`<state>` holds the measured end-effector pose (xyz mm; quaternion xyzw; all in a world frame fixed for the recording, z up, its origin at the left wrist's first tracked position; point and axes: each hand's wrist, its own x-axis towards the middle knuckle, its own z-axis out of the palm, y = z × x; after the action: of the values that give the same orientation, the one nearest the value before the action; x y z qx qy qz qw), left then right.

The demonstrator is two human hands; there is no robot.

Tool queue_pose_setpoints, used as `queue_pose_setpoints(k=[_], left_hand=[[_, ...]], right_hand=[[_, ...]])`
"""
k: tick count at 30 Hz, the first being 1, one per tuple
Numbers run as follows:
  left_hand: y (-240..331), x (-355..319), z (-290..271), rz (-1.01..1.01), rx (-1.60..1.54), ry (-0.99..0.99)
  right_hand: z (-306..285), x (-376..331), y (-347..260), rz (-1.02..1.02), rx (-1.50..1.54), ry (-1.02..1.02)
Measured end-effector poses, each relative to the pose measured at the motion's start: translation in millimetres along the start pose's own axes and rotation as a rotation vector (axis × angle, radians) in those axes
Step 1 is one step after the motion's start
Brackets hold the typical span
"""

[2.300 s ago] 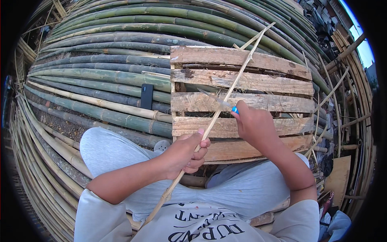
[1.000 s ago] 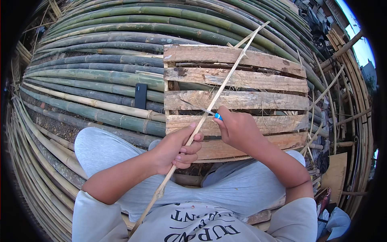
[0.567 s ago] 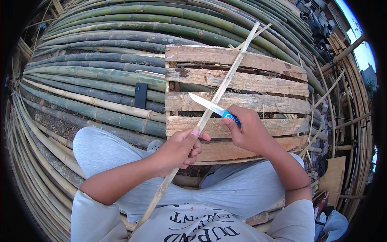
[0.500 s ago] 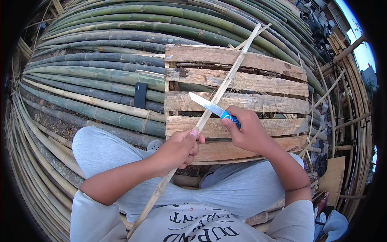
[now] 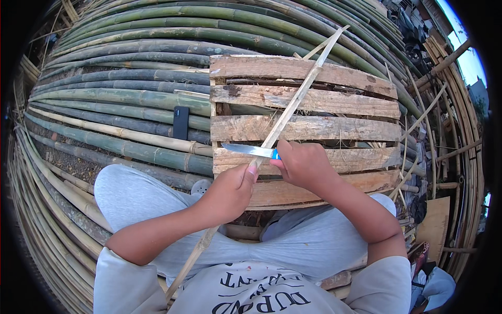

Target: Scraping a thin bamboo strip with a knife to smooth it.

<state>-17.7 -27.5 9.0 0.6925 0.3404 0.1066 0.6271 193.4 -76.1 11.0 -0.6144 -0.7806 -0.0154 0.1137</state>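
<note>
A long, pale bamboo strip (image 5: 295, 102) runs slantwise from beside my body up across a slatted wooden crate (image 5: 251, 129). My left hand (image 5: 228, 192) is closed round the strip near the crate's front edge, thumb on top. My right hand (image 5: 306, 163) grips the blue handle of a knife (image 5: 251, 150), whose blade points left and lies across the strip just beyond my left thumb. Most of the handle is hidden by my fingers. Past the crate's far edge, the strip's far end meets another thin strip (image 5: 318, 48).
Green and grey bamboo poles (image 5: 125, 94) cover the ground ahead and to the left. A dark phone (image 5: 181, 123) lies on them, left of the crate. My crossed legs (image 5: 141, 193) flank the crate's near side. Bamboo poles and a flat board (image 5: 433, 225) stand at right.
The knife has come down along the strip toward my left hand, its blade turning flatter. My right hand has moved slightly left and nearer; my left hand stays on the strip.
</note>
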Motion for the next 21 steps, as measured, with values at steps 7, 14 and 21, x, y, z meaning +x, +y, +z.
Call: queue_pose_setpoints(k=[7, 14, 21], left_hand=[[8.6, 0.7, -5.4, 0.048, 0.109, 0.029], [11.9, 1.8, -9.4, 0.026, 0.157, 0.024], [17.4, -3.7, -8.8, -0.013, 0.172, 0.013]], right_hand=[[1.8, 4.6, 13.1, -0.047, -0.011, 0.065], [0.9, 7.4, 10.5, -0.033, -0.027, 0.062], [-8.8, 10.6, 0.3, 0.06, -0.016, 0.04]])
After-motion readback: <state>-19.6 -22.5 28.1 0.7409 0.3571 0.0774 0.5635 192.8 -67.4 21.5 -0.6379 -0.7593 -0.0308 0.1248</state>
